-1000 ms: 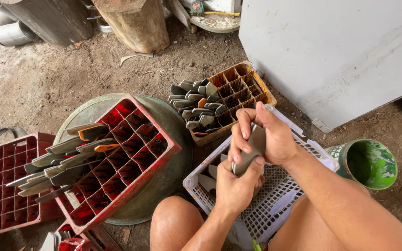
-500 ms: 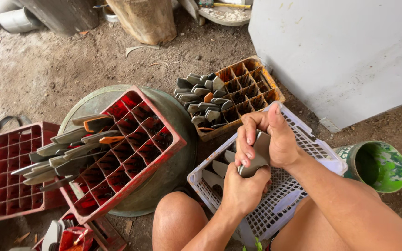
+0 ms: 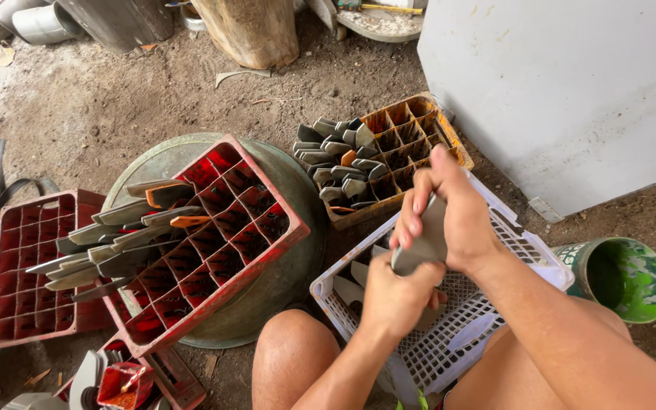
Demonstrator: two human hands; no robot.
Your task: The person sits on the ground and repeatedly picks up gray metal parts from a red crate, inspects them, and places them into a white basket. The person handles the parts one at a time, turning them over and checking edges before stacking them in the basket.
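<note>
left hand point(image 3: 398, 294) fist closed on grey blade point(image 3: 422, 241) | right hand point(image 3: 455, 214) fingers pinching blade's top | over white basket point(image 3: 525, 247)

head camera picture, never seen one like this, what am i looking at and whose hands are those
The camera sits on a person's head and looks down, so both bare hands are that person's own. The left hand and right hand together grip one flat grey blade-like piece above a white plastic basket. On the dirt ground stands a red divided crate on a round green lid, with grey blades in some cells. Behind it is an orange divided crate, partly filled. A green-stained tin stands at the right.
</note>
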